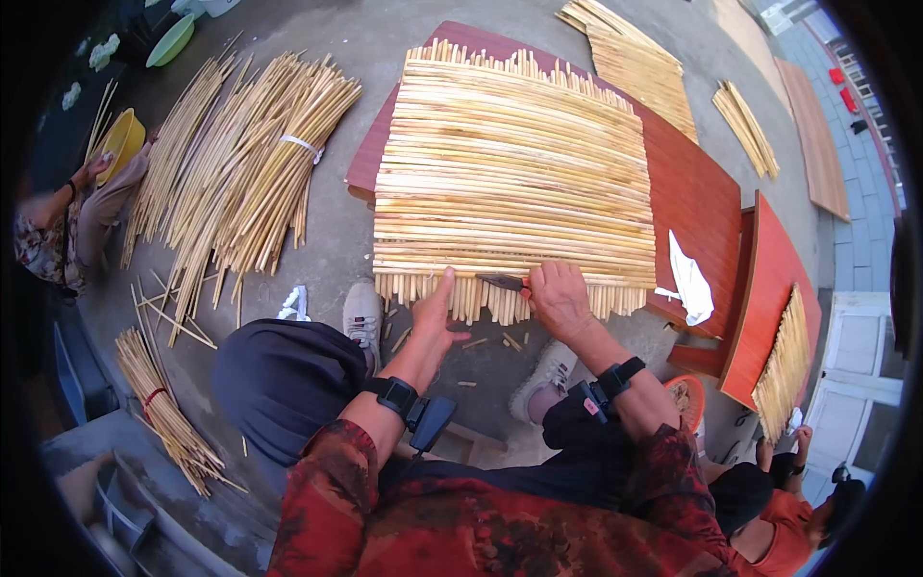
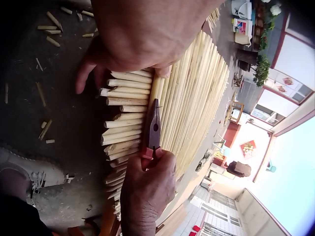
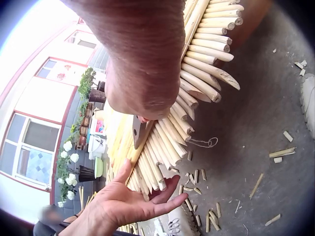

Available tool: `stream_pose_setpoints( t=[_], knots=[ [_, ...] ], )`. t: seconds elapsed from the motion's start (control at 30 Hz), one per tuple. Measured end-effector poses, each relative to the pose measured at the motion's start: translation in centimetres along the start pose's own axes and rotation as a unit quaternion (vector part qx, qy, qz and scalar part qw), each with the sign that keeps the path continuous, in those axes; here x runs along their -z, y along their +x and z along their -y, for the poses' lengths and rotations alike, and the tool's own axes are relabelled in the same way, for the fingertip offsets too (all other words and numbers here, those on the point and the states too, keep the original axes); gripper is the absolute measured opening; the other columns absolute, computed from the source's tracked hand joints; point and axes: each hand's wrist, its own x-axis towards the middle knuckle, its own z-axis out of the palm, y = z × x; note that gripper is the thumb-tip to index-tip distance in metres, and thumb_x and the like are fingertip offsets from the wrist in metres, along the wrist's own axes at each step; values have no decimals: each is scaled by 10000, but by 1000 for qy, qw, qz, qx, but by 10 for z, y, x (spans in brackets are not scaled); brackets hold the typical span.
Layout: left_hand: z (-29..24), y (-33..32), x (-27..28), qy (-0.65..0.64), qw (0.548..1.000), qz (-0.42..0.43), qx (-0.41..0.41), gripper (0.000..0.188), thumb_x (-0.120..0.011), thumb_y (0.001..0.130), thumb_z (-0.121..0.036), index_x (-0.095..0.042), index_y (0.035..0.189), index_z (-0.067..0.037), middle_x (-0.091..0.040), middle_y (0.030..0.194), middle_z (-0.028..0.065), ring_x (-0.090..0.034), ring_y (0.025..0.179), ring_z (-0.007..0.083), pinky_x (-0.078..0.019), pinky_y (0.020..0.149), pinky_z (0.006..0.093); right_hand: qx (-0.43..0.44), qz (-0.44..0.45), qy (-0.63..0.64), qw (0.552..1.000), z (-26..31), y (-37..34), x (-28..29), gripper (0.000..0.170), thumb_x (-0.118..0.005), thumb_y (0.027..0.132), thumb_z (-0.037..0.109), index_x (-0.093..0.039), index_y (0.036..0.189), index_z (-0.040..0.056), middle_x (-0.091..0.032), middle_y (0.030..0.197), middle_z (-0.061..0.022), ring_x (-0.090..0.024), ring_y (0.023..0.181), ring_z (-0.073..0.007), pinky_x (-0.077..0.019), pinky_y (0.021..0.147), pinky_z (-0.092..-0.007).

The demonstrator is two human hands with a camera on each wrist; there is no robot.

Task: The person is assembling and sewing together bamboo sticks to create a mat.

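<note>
Left wrist view shows the right hand point(image 2: 148, 189) gripping pliers point(image 2: 152, 133); right wrist, the left hand point(image 3: 127, 200) outspread.

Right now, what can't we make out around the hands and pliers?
Pliers: left wrist view, handles mostly covered by the right hand.
Left hand: left wrist view, wrist end cut off by the top edge.
Table: head view, middle covered by the stalk mat.
Orange basket: head view, contents too small to identify.
</note>
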Motion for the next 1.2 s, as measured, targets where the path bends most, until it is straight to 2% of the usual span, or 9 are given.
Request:
stream_pose_setpoints(
  t=[0.07,0.47,0.53,0.63,0.77,0.83,0.9,0.97,1.2],
  knots=[
    [-1,6,-3,-18,1000,-13,5,823,-669,709,-535,-351,1311,-72,-370,1307,166,-366,1163,393,-308,870,666,4,-7,3,1000,0,3,0,243,-668,687,244,-496,751,86,-466,708,-57,-482,698,-217,-358,610,-341],
    [-5,17,-2,17,987,-107,-122,692,-694,721,-467,-445,1151,15,-572,1000,168,-598,805,322,-496,602,530,3,-10,31,999,11,13,7,232,-673,686,228,-503,754,85,-472,702,-57,-495,691,-219,-365,610,-344],
    [-9,8,-9,-29,983,-126,-130,525,-726,732,-329,-539,1018,71,-599,879,141,-607,641,228,-479,414,338,2,-23,37,999,15,15,13,229,-670,689,230,-506,755,84,-473,700,-56,-497,691,-220,-366,604,-346],
    [-11,7,-11,-22,977,-128,-167,514,-726,730,-334,-541,1005,59,-604,850,133,-607,609,223,-477,401,341,-7,-16,18,1000,18,19,22,218,-664,688,219,-511,759,81,-476,699,-57,-499,690,-220,-368,597,-349],
    [-10,10,-10,-28,973,-122,-191,500,-727,729,-324,-541,999,54,-599,851,131,-599,602,227,-482,402,354,18,-11,21,1000,24,33,40,212,-665,679,203,-511,756,79,-481,703,-64,-498,684,-224,-375,596,-345],
    [-2,0,-19,-39,985,-115,-123,519,-738,711,-331,-540,997,54,-595,844,131,-595,598,234,-481,403,365,-2,-64,53,997,33,46,66,222,-670,661,177,-507,771,74,-484,712,-77,-506,688,-244,-392,596,-353],
    [-2,8,-10,19,974,-138,-181,615,-737,691,-393,-507,1089,16,-585,929,141,-606,728,260,-504,484,421,2,-136,89,987,43,81,93,239,-675,642,151,-503,786,69,-487,721,-90,-515,691,-263,-410,596,-361],
    [-11,9,-1,42,995,-68,-58,701,-714,698,-440,-452,1179,-3,-550,1046,160,-582,857,302,-500,610,496,-8,-162,90,983,41,80,118,250,-678,633,138,-501,794,66,-488,725,-97,-519,693,-273,-419,595,-365],
    [-25,5,30,265,964,-17,-5,741,-637,736,-507,-416,1219,10,-506,1119,188,-526,978,336,-470,721,468,-26,-113,118,986,39,66,121,202,-645,685,142,-511,809,58,-510,740,-106,-531,707,-289,-431,608,-380]
  ],
)
